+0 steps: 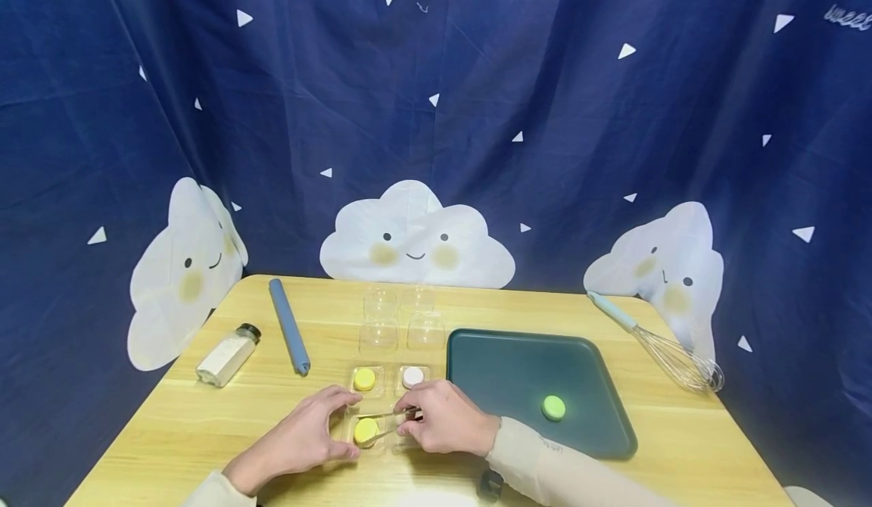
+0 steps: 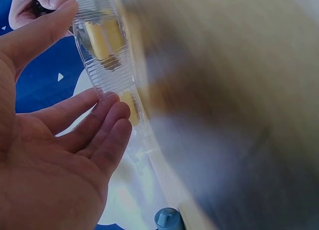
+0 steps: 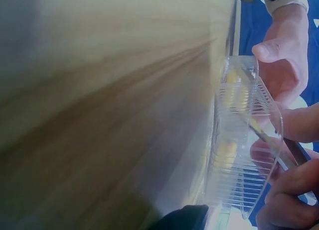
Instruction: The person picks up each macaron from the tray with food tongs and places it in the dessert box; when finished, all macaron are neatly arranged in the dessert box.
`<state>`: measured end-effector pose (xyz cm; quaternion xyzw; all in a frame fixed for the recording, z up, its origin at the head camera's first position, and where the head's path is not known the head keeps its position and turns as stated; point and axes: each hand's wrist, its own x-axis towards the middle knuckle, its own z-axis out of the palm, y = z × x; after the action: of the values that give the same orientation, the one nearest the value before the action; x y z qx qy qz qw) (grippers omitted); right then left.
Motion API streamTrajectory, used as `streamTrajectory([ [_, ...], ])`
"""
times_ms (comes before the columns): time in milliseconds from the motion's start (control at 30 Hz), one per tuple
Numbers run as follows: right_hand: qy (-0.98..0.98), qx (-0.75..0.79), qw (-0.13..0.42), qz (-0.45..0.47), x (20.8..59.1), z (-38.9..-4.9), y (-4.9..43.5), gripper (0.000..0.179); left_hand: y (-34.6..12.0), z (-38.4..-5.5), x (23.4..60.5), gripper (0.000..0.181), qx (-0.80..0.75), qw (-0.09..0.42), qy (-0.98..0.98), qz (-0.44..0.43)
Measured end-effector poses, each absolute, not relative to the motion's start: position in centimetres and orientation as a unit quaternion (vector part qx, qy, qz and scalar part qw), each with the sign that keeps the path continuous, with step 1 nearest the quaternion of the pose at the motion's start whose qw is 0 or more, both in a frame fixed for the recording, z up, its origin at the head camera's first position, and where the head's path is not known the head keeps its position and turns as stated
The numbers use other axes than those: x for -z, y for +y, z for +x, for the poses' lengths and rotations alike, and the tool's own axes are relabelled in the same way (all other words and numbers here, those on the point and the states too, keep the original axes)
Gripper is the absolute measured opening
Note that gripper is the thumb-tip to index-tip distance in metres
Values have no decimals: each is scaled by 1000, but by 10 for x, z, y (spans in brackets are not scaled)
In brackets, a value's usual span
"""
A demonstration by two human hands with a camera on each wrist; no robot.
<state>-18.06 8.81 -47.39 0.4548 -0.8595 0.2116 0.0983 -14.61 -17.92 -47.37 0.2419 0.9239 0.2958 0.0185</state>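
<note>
My right hand (image 1: 446,418) holds metal tongs (image 1: 387,415), whose two arms lie around a yellow macaron (image 1: 365,433) in the near left cup of a clear plastic box (image 3: 251,105). Thumb and fingers of my left hand (image 1: 303,433) grip that box from opposite sides, touching its ribbed wall in the left wrist view. Behind, another yellow macaron (image 1: 364,379) and a pale pink macaron (image 1: 412,376) sit in the far cups. The right hand partly hides the near right cup. A green macaron (image 1: 554,408) lies on a dark green tray (image 1: 507,356).
The box's clear domed lid (image 1: 402,329) lies behind its cups. On the left are a black-capped jar of white powder (image 1: 228,354) and a blue-grey rolling pin (image 1: 289,327). A whisk (image 1: 657,344) lies at the table's right edge, and a patterned blue curtain (image 1: 436,113) hangs behind.
</note>
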Motion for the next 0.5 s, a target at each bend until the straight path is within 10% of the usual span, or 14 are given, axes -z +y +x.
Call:
streamTrajectory([
  [500,-860,-212,85,457,469,-182,93,13,-179,-145,473,80,-289,11,927,239],
])
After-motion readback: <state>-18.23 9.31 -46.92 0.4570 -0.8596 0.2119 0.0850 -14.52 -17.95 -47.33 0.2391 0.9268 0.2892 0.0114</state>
